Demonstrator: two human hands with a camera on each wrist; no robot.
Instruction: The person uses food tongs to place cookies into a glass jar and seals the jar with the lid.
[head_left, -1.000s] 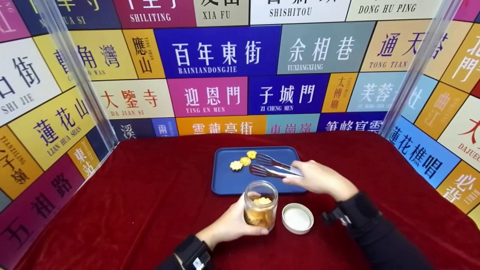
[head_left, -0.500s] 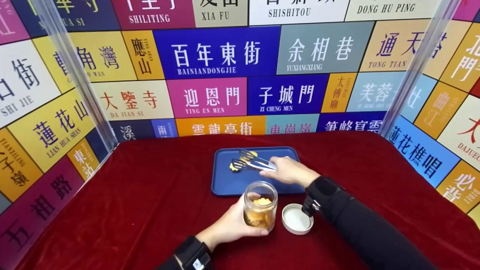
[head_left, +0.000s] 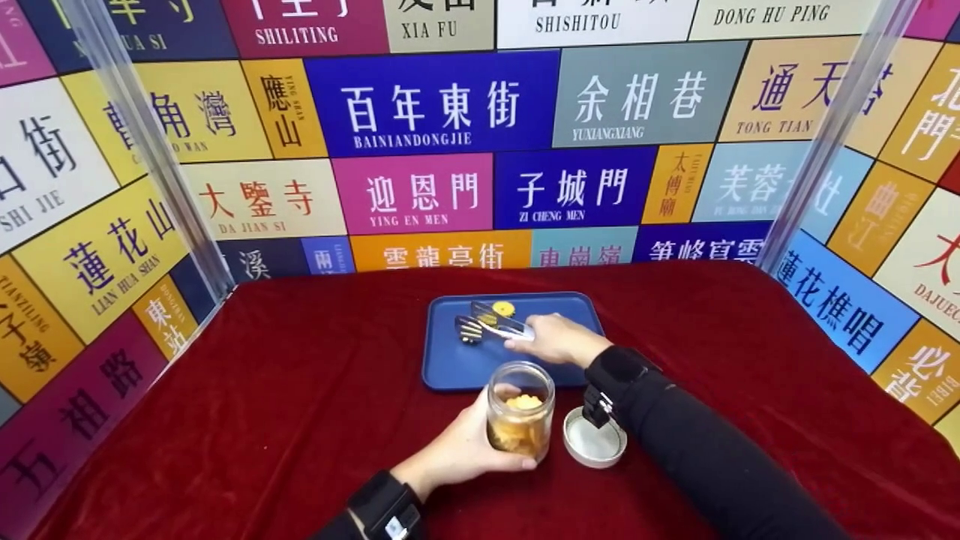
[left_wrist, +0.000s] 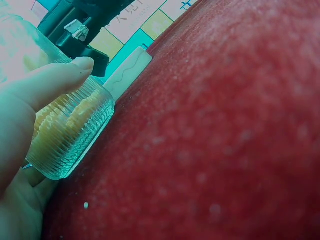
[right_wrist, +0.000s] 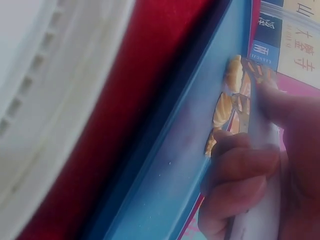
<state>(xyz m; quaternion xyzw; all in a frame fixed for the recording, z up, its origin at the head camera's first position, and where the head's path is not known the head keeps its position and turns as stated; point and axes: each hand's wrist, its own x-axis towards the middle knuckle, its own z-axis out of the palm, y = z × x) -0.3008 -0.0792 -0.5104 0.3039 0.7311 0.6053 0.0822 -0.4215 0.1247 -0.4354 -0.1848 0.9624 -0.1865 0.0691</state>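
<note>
My left hand (head_left: 454, 456) grips a clear glass jar (head_left: 523, 435) partly filled with yellow cookies; it stands upright on the cloth. In the left wrist view, the thumb lies across the ribbed jar (left_wrist: 75, 145). My right hand (head_left: 564, 337) holds slotted metal tongs (head_left: 517, 327) over the blue tray (head_left: 450, 373). Their lower head covers the left cookie, and the other reaches over the middle one. A third cookie (head_left: 503, 308) lies behind them. In the right wrist view, the slotted ends are close beside the cookies (right_wrist: 233, 74); whether they pinch one I cannot tell.
A pale round lid (head_left: 595, 448) lies right of the jar, under the right wrist strap (head_left: 619, 371). Dark red cloth (head_left: 285, 397) covers the table. Behind stand colourful sign-printed panels (head_left: 431, 105) and clear corner posts.
My right hand has moved left with the tongs, from the tray's right side to over the left and middle cookies. The left hand and jar have stayed in place.
</note>
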